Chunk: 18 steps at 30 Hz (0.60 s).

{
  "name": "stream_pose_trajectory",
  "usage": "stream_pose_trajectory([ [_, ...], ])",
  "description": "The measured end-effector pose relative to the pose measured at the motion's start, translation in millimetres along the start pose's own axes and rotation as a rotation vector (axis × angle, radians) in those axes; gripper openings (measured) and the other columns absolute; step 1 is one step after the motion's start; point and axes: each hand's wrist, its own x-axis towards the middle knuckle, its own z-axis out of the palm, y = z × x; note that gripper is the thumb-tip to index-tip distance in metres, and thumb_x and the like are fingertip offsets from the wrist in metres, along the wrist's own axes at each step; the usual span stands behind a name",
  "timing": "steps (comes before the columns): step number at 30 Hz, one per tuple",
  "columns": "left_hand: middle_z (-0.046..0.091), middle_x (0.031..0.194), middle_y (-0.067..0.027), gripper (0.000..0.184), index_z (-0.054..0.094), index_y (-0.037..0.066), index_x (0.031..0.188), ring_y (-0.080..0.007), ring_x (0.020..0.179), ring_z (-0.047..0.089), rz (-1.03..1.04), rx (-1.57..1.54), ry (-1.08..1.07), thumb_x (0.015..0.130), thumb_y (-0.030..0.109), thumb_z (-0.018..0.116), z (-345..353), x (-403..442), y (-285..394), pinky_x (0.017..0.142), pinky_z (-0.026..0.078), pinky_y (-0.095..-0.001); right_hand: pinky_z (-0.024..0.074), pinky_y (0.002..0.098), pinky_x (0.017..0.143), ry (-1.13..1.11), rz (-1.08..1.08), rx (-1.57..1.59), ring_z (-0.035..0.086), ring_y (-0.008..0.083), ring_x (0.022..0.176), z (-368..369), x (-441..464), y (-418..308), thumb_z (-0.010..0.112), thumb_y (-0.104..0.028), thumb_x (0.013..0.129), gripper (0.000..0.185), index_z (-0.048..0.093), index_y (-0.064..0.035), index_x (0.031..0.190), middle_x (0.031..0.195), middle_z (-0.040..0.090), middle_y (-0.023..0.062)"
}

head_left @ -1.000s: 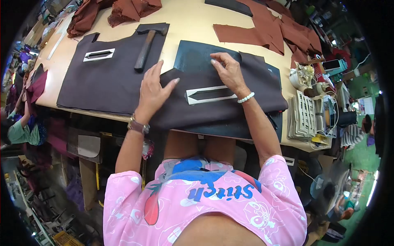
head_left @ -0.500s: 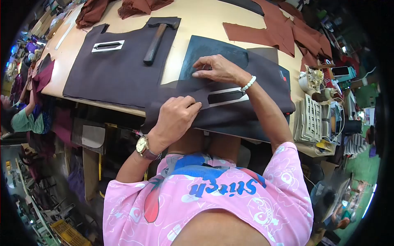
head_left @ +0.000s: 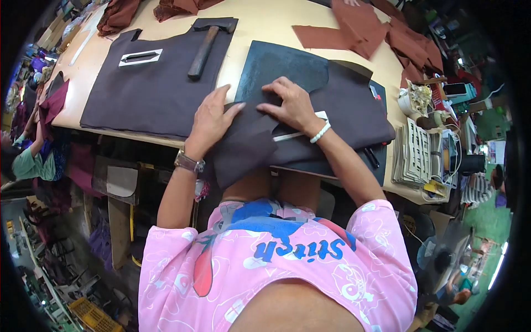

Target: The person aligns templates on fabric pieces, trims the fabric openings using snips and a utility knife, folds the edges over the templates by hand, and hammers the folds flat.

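Dark fabric [head_left: 354, 105] lies over a dark board [head_left: 276, 63] in front of me, with one corner folded and hanging past the table's front edge. My left hand [head_left: 213, 119] is at the left side of this fabric, thumb and fingers spread. My right hand [head_left: 293, 108] rests over the fabric's upper edge, fingers bent and the thumb apart from them. A white-edged slotted piece [head_left: 287, 136] shows partly beneath the right hand and a fold. To the left, a hammer [head_left: 204, 52] lies on a second dark fabric stack [head_left: 149, 91], which carries another white-edged slotted piece [head_left: 140, 57].
Rust-brown fabric pieces [head_left: 354, 30] lie at the back, where another person's hand [head_left: 351, 2] appears. On the right are stacked white slotted cards [head_left: 412, 152] and a phone [head_left: 456, 89]. A black pen-like tool [head_left: 371, 157] lies near the front edge. Another person [head_left: 36, 149] is at far left.
My left hand has opened from a closed grip and moved up and left. The fabric's left part is now folded and hanging, partly covering the slotted piece. The rust-brown fabric at the back has shifted.
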Motion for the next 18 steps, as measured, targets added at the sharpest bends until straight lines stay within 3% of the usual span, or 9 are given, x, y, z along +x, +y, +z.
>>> stream_pose_trajectory([
  [3,0.065,0.085,-0.016,0.032,0.065,-0.001,0.098,-0.031,0.081,0.064,-0.31,0.027,-0.431,0.081,0.026,0.067,-15,4,-10,0.073,0.048,-0.0369,0.0485,0.0356,0.078,0.035,-0.078,-0.07,0.059,0.0278,0.091,1,-3,-2,0.076,-0.033,0.07,0.042,0.063,-0.0065,0.101,0.1,0.059,0.008],
  [6,0.065,0.079,-0.0154,0.03,0.065,-0.001,0.095,-0.0305,0.077,0.063,-0.14,0.041,-0.47,0.079,0.024,0.068,-26,9,-7,0.07,0.048,-0.037,0.0487,0.0353,0.079,0.064,-0.153,-0.041,0.061,0.0291,0.088,-4,10,-10,0.076,-0.028,0.071,0.041,0.063,-0.0041,0.102,0.097,0.062,0.0108],
  [9,0.062,0.076,-0.0147,0.017,0.064,-0.003,0.087,-0.029,0.072,0.061,0.079,-0.201,-0.336,0.08,0.011,0.067,-47,28,12,0.067,0.047,-0.0344,0.0489,0.034,0.079,-0.317,-0.042,0.203,0.063,0.029,0.084,-25,40,-29,0.073,-0.023,0.074,0.037,0.063,-0.0006,0.101,0.091,0.065,0.0139],
  [10,0.062,0.075,-0.0145,0.014,0.063,-0.004,0.086,-0.0285,0.071,0.061,0.147,-0.29,-0.306,0.08,0.009,0.066,-60,37,22,0.067,0.046,-0.0336,0.0493,0.0415,0.075,-0.356,-0.105,0.273,0.063,0.036,0.084,-35,51,-33,0.067,-0.023,0.076,0.03,0.064,0.0001,0.095,0.087,0.066,0.0199],
  [12,0.063,0.078,-0.0136,0.012,0.062,-0.005,0.088,-0.0214,0.072,0.061,0.132,-0.223,-0.308,0.081,0.005,0.064,-90,55,33,0.068,0.047,-0.0288,0.049,0.0405,0.075,-0.423,-0.173,0.195,0.063,0.0358,0.083,-66,71,-46,0.066,-0.021,0.076,0.028,0.065,0.0003,0.093,0.085,0.066,0.0203],
  [13,0.063,0.078,-0.0156,0.013,0.063,-0.004,0.088,-0.0263,0.071,0.061,0.166,-0.209,-0.297,0.081,0.007,0.063,-105,65,35,0.066,0.047,-0.0314,0.0472,0.033,0.072,-0.527,-0.116,0.125,0.059,0.0274,0.071,-90,80,-61,0.066,-0.012,0.078,0.023,0.06,0.0044,0.092,0.082,0.064,0.0189],
  [14,0.063,0.078,-0.0175,0.013,0.063,-0.003,0.088,-0.0312,0.07,0.062,0.2,-0.194,-0.286,0.082,0.009,0.063,-120,75,37,0.063,0.047,-0.0339,0.0476,0.0363,0.074,-0.507,-0.174,0.018,0.059,0.0309,0.073,-104,87,-61,0.064,-0.01,0.076,0.022,0.06,0.0047,0.092,0.08,0.063,0.0188],
  [16,0.063,0.076,-0.0171,0.015,0.063,-0.003,0.09,-0.0241,0.065,0.061,0.161,-0.134,-0.311,0.084,0.01,0.062,-151,93,38,0.063,0.047,-0.0311,0.0477,0.0413,0.076,-0.397,-0.231,-0.168,0.06,0.035,0.08,-118,92,-47,0.059,-0.004,0.072,0.02,0.061,0.0041,0.09,0.08,0.062,0.02],
  [18,0.061,0.07,-0.008,0.017,0.063,-0.004,0.091,-0.01,0.065,0.055,0.138,-0.037,-0.285,0.086,0.012,0.062,-176,106,26,0.063,0.045,-0.0259,0.0472,0.0435,0.079,-0.502,-0.114,-0.32,0.059,0.0376,0.085,-143,96,-51,0.055,-0.001,0.069,0.024,0.062,0.0033,0.092,0.082,0.062,0.0211],
])
